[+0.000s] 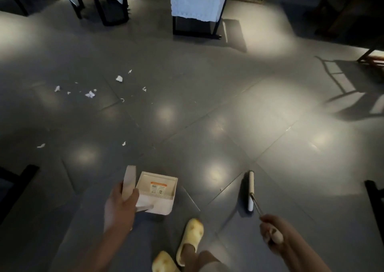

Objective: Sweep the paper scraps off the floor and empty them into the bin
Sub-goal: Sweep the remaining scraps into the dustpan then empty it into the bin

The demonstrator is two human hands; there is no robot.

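The cream plastic dustpan [159, 190] has a sticker inside it with an orange band across the top and two little pictures under it, but the print is way too small to read. There's a row of comb teeth along the pan's near edge. The left hand [121, 205] has its fingers curled round the pan's flat pale handle [129, 181], holding it low over the dark grey tiled floor [207, 97].

The right hand [270, 231] is wrapped round the rounded beige grip of a slim broom [251, 190], whose thin metal rod runs forward to a narrow white head that seems to rest on the tiles, well to the right of the pan.

The white torn paper scraps [90, 94] are scattered further out on the left, a loose cluster of crumpled bits, with two stray pieces [124, 143] lying nearer. None are in the pan.

A pair of yellow foam slippers [190, 238] is planted between the two arms. Across the room stands a dark-framed chair draped in a white lace-edged cloth [197, 0].
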